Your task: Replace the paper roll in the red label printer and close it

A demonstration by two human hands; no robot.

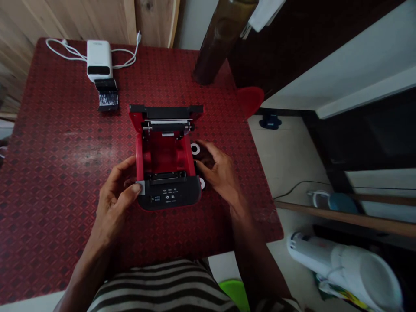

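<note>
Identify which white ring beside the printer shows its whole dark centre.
The upper ring, nearer the raised lid; the printer partly hides the lower ring.

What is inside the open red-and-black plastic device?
A red compartment and, on the raised black lid, a dark cylindrical roller. The black front panel hides whatever lies beneath.

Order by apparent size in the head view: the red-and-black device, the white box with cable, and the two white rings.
1. Red-and-black device
2. White box
3. Upper white ring and lower white ring: unranked, since the lower is partly hidden.
</note>
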